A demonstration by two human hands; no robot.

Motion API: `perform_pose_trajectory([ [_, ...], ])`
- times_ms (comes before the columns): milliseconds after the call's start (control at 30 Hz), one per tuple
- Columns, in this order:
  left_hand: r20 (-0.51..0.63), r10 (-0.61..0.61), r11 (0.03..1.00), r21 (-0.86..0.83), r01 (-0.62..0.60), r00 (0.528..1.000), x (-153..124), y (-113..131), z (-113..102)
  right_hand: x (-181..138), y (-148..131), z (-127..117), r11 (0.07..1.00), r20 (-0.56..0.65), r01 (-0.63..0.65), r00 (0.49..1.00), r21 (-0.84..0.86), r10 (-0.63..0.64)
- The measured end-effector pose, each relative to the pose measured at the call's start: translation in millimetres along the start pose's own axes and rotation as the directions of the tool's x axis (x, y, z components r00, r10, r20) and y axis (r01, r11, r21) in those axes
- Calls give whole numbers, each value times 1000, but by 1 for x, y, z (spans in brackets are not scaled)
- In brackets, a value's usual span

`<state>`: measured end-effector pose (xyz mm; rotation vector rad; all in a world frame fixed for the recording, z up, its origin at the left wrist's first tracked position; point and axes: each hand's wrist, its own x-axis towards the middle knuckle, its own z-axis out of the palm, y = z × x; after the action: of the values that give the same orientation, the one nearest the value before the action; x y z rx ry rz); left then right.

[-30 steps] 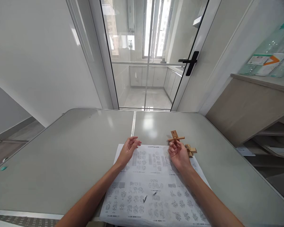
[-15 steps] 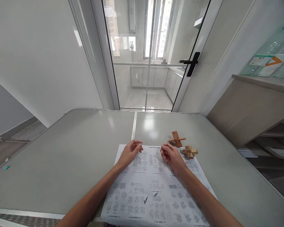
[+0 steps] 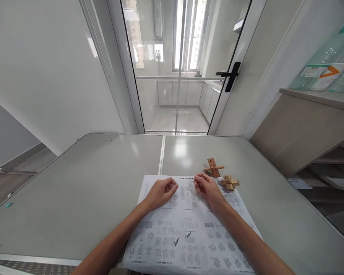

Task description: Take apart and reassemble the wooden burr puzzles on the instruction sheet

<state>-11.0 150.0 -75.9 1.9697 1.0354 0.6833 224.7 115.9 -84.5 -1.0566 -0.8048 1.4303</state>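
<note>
A large white sheet [image 3: 160,252] printed with rows of small assembly drawings lies on the table under both forearms. My left hand [image 3: 161,192] rests over its upper left part, fingers curled in toward the thumb, with nothing visible in them. Over the upper right part is my right hand [image 3: 208,188], its fingers also bent and its thumb against the index finger; no object shows there. Just right of it sits a light wooden interlocking puzzle [image 3: 229,183] at the sheet's edge. Behind that stands a browner wooden puzzle [image 3: 214,168] with a round stick through it.
The grey table [image 3: 83,198] has a pale seam down its far half. A small teal piece [image 3: 8,205] lies near its left edge. Plastic bottles [image 3: 323,72] stand on a wooden shelf unit [image 3: 309,126] at right. A glass door [image 3: 160,95] is beyond the table.
My left hand has shifted slightly right and nearer to me, its fingers curling in more. My right hand and both wooden puzzles have stayed in place.
</note>
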Motion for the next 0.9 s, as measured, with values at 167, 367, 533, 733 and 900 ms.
perform_pose_trajectory([
  [167,-9,4,1000,-9,-4,1000,0,0,1,0,0,1,1000,-2,1,1000,18,-1],
  [367,-11,2,1000,-24,-2,1000,0,1,0,0,0,1,999,0,0,1000,35,0],
  [533,-6,-7,999,-40,7,1000,0,1,-1,-1,-1,-1,1000,10,-9,1000,20,9],
  [733,-22,-29,998,-65,27,999,1,-2,-1,1,1,-1,999,7,-10,1000,36,9],
  [900,-27,-42,995,-89,39,999,3,-3,-1,2,3,-2,999,7,-13,1000,41,13],
])
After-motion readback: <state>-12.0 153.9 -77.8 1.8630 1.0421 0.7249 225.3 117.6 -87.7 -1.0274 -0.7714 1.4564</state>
